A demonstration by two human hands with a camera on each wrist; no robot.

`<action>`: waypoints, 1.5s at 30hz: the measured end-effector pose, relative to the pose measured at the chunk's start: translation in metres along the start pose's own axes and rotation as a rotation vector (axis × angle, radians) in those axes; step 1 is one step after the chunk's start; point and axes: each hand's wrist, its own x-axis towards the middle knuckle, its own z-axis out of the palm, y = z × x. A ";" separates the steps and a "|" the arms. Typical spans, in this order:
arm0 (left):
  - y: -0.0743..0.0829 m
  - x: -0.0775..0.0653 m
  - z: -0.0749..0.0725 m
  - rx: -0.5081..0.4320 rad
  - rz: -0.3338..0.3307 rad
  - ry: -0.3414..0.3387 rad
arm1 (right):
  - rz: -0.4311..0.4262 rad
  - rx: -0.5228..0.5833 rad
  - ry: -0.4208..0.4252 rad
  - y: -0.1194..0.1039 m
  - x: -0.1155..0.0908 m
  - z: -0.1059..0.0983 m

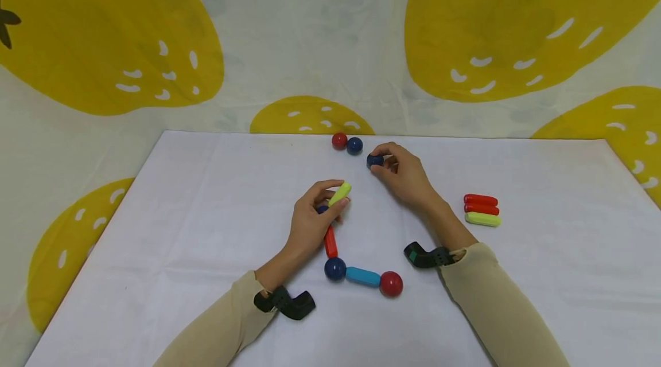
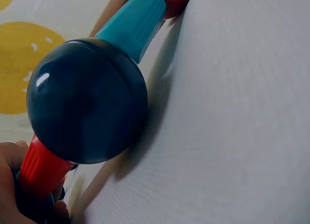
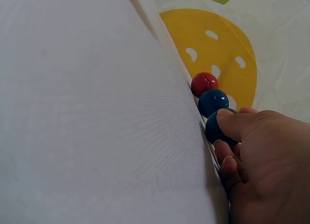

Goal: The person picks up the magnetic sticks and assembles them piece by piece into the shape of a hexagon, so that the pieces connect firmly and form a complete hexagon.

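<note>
My left hand [image 1: 308, 222] grips a blue ball [image 1: 322, 209], mostly hidden by the fingers, and a yellow-green rod [image 1: 341, 192] that points up and away from it. From that ball a red rod [image 1: 330, 242] runs to a second blue ball [image 1: 335, 269], which a light-blue rod [image 1: 363, 276] links to a red ball [image 1: 391, 284]. In the left wrist view the second blue ball [image 2: 87, 102] looms large. Farther back, my right hand [image 1: 405, 179] pinches a loose dark-blue ball [image 1: 374, 161] between thumb and fingers.
Near the table's back edge sit a loose red ball [image 1: 339, 141] and a blue ball [image 1: 354, 145], side by side. Two red rods [image 1: 481, 200] and a yellow-green rod [image 1: 482, 219] lie stacked on the right. A white cloth [image 1: 206, 212] covers the table.
</note>
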 end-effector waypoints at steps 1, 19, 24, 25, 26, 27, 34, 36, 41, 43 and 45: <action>0.000 0.000 0.000 0.001 -0.003 0.001 | 0.001 -0.001 0.003 0.000 0.000 0.000; -0.002 0.000 0.000 0.002 -0.019 -0.005 | -0.006 0.377 -0.125 -0.026 -0.003 -0.014; -0.003 0.000 0.000 0.002 -0.011 -0.003 | 0.026 0.511 -0.274 -0.028 -0.004 -0.016; -0.003 0.000 0.000 0.001 -0.009 -0.004 | 0.022 0.513 -0.293 -0.029 -0.004 -0.016; -0.003 0.000 0.000 0.001 -0.006 -0.004 | 0.013 0.517 -0.309 -0.028 -0.004 -0.016; -0.003 0.000 0.000 0.001 -0.003 -0.005 | 0.004 0.518 -0.321 -0.028 -0.004 -0.016; -0.003 0.000 0.000 -0.006 0.007 -0.010 | -0.028 0.460 -0.356 -0.028 -0.005 -0.012; -0.003 0.000 0.000 -0.007 0.006 -0.009 | -0.030 0.447 -0.363 -0.029 -0.005 -0.012; -0.002 0.000 0.000 -0.013 -0.010 -0.009 | -0.037 0.461 -0.379 -0.032 -0.005 -0.011; -0.001 0.001 0.000 -0.018 -0.018 -0.012 | -0.031 0.466 -0.386 -0.033 -0.005 -0.010; 0.000 0.001 -0.001 -0.026 -0.025 -0.016 | -0.024 0.468 -0.391 -0.034 -0.005 -0.010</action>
